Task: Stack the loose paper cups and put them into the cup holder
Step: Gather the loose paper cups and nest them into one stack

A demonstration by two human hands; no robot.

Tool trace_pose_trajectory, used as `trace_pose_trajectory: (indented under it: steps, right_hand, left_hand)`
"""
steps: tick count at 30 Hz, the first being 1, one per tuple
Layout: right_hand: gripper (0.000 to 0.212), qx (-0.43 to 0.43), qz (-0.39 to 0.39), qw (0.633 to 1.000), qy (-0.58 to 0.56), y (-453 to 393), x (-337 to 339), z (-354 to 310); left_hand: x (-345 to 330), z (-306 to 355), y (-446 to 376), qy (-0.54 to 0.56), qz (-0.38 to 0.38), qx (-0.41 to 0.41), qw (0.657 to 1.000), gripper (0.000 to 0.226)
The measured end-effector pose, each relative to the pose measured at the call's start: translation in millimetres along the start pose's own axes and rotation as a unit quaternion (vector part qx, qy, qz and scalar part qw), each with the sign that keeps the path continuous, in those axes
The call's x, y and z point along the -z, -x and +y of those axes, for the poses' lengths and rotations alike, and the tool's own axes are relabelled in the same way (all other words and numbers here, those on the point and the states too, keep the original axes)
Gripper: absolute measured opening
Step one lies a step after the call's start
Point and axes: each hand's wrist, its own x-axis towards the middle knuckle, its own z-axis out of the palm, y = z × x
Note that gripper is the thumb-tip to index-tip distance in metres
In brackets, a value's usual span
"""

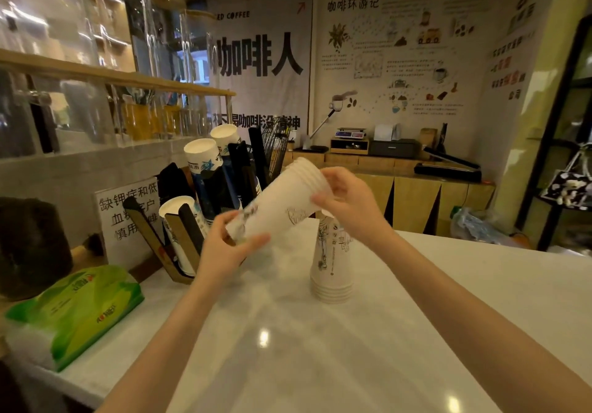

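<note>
Nested stack of white paper cups (pixel 282 203) held tilted above counter, base gripped by left hand (pixel 229 246), rims by right hand (pixel 347 203). Insertion step judged underway; stack needs aligning with free slot of dark slanted cup holder (pixel 179 236). Second upturned white cup stack (pixel 331 260) left on white marble counter (pixel 416 316).

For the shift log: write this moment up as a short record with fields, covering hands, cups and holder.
left hand: grips the narrow end of the held cup stack
right hand: grips the stack near its rims
held cup stack: tilted, rims up and to the right, off the counter
second cup stack: upside down on the white counter, under the right hand
cup holder: left of the hands, several slots already hold cups
tissue pack: green, at the counter's left edge
</note>
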Motion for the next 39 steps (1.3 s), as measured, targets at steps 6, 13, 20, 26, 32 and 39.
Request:
trace_pose_trajectory:
  steps: [6, 13, 20, 26, 32, 39]
  right_hand:
    - [0.053, -0.135, 0.013, 0.976, -0.168, 10.5, 10.1, 8.5]
    - [0.045, -0.231, 0.053, 0.950, -0.204, 23.2, 15.9, 20.0]
    - [0.018, -0.351, 0.020, 0.876, -0.330, 37.9, 22.6, 47.3]
    - [0.021, -0.391, -0.020, 0.865, -0.313, 45.4, 17.7, 78.1]
    - [0.017, -0.432, -0.092, 0.870, -0.217, 54.4, 12.4, 107.2]
    - [0.039, -0.382, -0.152, 0.911, -0.022, 50.5, 14.9, 121.4]
  left_hand:
    - [-13.8, 80.2, -19.4, 0.100, 0.084, -0.119, 0.984, 0.057]
    - [-60.8, 118.2, -54.4, -0.003, 0.017, -0.155, 0.988, 0.073]
    - [-103.5, 97.5, -53.4, -0.034, -0.053, -0.139, 0.988, 0.072]
    - [-122.5, 71.4, -51.3, -0.085, -0.079, -0.115, 0.987, 0.071]
    - [-128.9, 34.3, -40.7, -0.161, -0.080, -0.076, 0.981, 0.074]
    - [-135.9, 11.8, -30.1, -0.164, -0.046, -0.050, 0.984, 0.077]
